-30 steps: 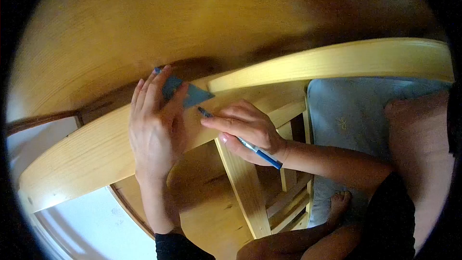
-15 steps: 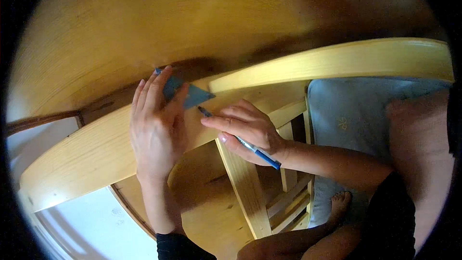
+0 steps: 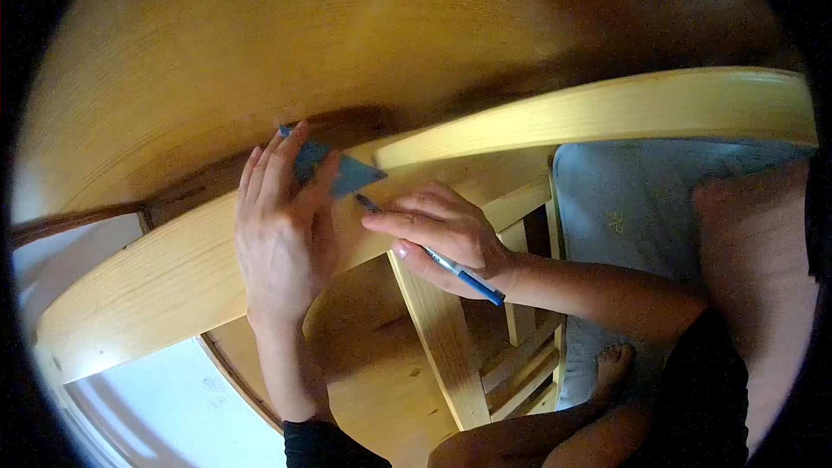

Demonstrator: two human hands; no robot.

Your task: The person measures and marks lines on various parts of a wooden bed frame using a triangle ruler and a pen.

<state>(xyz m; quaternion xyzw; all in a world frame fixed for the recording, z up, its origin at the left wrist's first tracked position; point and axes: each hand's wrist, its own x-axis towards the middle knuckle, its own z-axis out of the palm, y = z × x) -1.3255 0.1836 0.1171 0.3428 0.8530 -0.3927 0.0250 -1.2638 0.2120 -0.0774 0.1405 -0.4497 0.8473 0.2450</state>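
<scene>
A flat blue triangle lies against the light wooden rail, one pointed corner toward the right. My left hand holds it, fingers over its left part and thumb along its lower side; whether it is paper or a rigid piece I cannot tell. Gripped in my right hand is a pen with a blue end and a clear barrel. The pen's dark tip is close to the triangle's lower edge; I cannot make out whether it touches the rail.
Below the rail, wooden slats form a frame beside a grey-blue cushion. Bare legs and a foot show at the bottom. A broad wooden panel rises behind the rail, and a white surface lies at lower left.
</scene>
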